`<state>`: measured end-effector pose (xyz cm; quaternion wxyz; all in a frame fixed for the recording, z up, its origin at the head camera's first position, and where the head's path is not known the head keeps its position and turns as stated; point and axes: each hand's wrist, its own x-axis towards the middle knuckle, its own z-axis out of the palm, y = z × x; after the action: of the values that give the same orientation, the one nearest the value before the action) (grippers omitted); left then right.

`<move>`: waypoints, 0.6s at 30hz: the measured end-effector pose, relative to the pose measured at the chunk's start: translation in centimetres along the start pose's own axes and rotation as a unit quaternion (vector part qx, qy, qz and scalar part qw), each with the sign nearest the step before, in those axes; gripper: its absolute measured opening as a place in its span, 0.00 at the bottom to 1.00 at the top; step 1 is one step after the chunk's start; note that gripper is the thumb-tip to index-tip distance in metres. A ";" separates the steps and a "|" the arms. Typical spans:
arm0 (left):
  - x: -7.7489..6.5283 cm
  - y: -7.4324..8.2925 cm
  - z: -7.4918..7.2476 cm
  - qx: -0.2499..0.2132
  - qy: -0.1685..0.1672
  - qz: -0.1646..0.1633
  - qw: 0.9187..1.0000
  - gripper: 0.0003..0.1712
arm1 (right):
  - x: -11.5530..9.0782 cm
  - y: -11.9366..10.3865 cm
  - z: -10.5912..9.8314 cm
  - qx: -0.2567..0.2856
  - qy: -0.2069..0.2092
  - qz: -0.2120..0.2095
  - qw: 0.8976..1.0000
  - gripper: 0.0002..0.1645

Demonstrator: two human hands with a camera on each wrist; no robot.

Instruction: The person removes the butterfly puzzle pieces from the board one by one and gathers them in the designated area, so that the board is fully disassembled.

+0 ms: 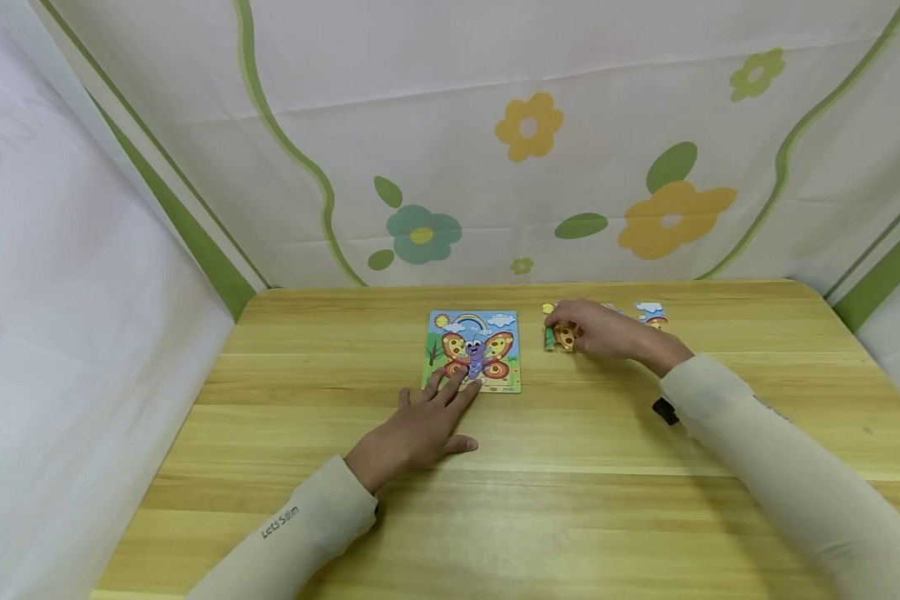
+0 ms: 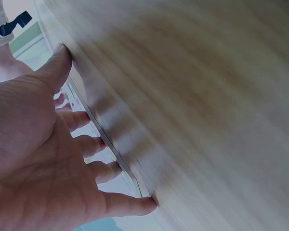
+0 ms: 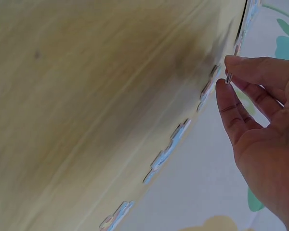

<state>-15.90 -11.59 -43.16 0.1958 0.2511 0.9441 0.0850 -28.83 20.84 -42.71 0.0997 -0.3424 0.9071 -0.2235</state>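
Observation:
A square jigsaw puzzle (image 1: 508, 329) with a butterfly, sun and rainbow lies on the wooden table. My left hand (image 1: 420, 429) rests at its near edge, fingers spread, with fingertips on the lower part of the picture. In the left wrist view those fingers (image 2: 120, 204) reach over the thin board edge. To the right of the puzzle, my right hand (image 1: 600, 327) pinches a puzzle piece (image 3: 229, 78) between thumb and fingers, just above the table. An orange-and-green patterned piece (image 1: 565, 336) shows by its fingertips. That hand partly covers other pieces there.
Loose puzzle pieces (image 3: 167, 149) lie along the table's far side, one group (image 1: 651, 311) to the right of my right hand. Behind the wooden table (image 1: 540, 517) hangs a white cloth (image 1: 450, 150) with flowers. A black object (image 1: 666, 410) sits under the right sleeve.

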 end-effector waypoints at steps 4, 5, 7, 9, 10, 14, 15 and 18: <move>0.0 0.0 0.0 -0.002 0.000 -0.001 1.000 0.47 | 0.0 0.1 0.3 0.000 0.004 -0.010 1.000 0.33; 0.0 0.0 0.0 -0.002 0.000 -0.001 1.000 0.47 | 0.0 0.1 0.4 -0.002 0.005 -0.011 1.000 0.33; 0.0 0.0 0.0 -0.002 -0.001 -0.001 1.000 0.47 | 0.0 0.1 0.5 -0.006 0.007 -0.014 1.000 0.34; 0.0 0.0 0.0 -0.002 -0.001 -0.001 1.000 0.47 | -0.1 0.0 0.5 -0.012 0.007 -0.014 1.000 0.33; 0.0 0.0 0.0 -0.001 -0.001 -0.001 1.000 0.47 | -0.1 0.0 0.6 -0.014 0.008 -0.014 1.000 0.32; 0.0 0.1 0.0 -0.001 -0.001 -0.002 1.000 0.47 | -0.3 0.1 0.7 -0.019 0.008 -0.012 1.000 0.31; 0.0 0.1 0.0 -0.001 -0.001 -0.001 1.000 0.47 | -0.3 0.1 0.7 -0.017 0.008 -0.010 1.000 0.31; 0.0 0.1 0.0 0.000 -0.001 -0.002 1.000 0.47 | -0.4 0.1 0.8 -0.017 0.009 -0.015 1.000 0.32</move>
<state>-15.87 -11.53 -43.11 0.1967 0.2494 0.9444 0.0846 -28.30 20.94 -43.42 0.0829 -0.3555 0.9064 -0.2128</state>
